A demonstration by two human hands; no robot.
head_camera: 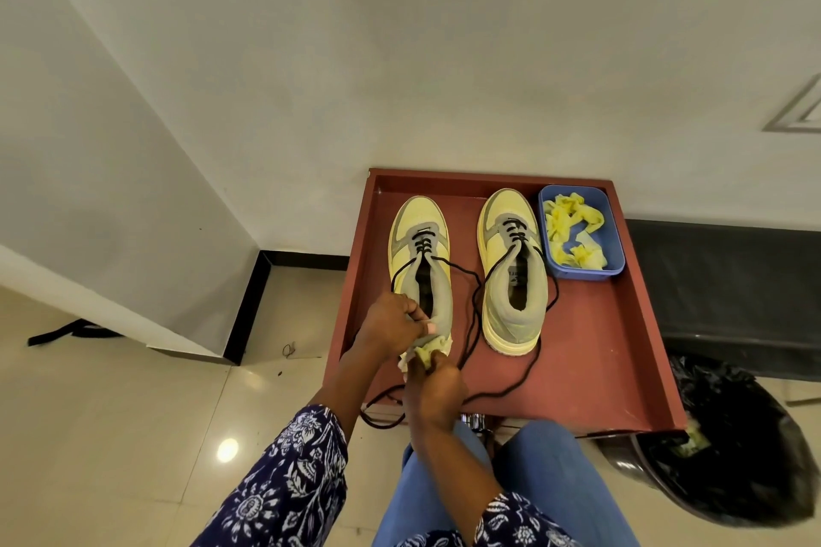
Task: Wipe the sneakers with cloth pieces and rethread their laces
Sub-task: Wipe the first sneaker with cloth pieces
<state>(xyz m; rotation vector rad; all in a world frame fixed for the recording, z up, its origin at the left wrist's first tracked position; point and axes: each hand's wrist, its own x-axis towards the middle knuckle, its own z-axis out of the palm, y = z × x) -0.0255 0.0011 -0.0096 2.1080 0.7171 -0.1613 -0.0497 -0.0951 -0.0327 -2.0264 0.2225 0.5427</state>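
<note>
— Standing here I can see a small blue plastic tub [615, 235] in the far right corner of the red-brown wooden tray [622, 346], and it holds several crumpled yellow cloth pieces [573, 231]. Down on the floor at the right is a bin lined with a black plastic bag [746, 448], with some yellow scraps showing at its rim.

— And the hands?

— Both reach forward from dark blue floral sleeves [284, 488]. The left hand [393, 322] is curled over the heel collar of the left pale yellow and grey sneaker [420, 253], thumb on the near edge, its grip closed on the shoe. The right hand [437, 388] comes up from below, fingers bunched on a wadded yellow cloth [428, 352], its grip pinching the cloth against the heel of that same shoe.

— How do the shoes look?

— Two of them sit side by side on the tray surface, toes pointing away toward the wall. The right pale yellow and grey sneaker [513, 262] stands untouched just beside the tub. Each has black laces [475, 315] threaded through only the front eyelets; the loose ends trail across the tray between the shoes, and one loop hangs over the near edge.
</note>
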